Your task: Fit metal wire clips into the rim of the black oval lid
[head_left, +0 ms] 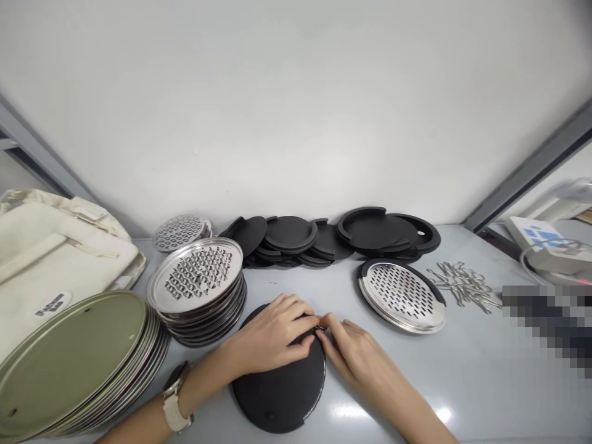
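Observation:
A round black disc (282, 394) with a raised rim lies on the table in front of me. My left hand (280, 330) lies across its upper part, fingers curled together at the upper right edge. At that same edge, my right hand (349, 348) pinches a small metal piece (320, 328), its thumb and index finger meeting the left fingertips. Most of the piece is hidden by the fingers. It looks like the wire clips (465, 283) piled at the right. Nearest to my right hand is a stack of slotted metal grater discs (402, 299) with a black rim guard.
Left of my hands stand a stack of round graters (197, 277) and a stack of olive-green oval trays (74, 364). Black round lids or holders (289, 234) line the wall. A cream cloth bag (60, 246) sits far left, a white device (550, 243) far right.

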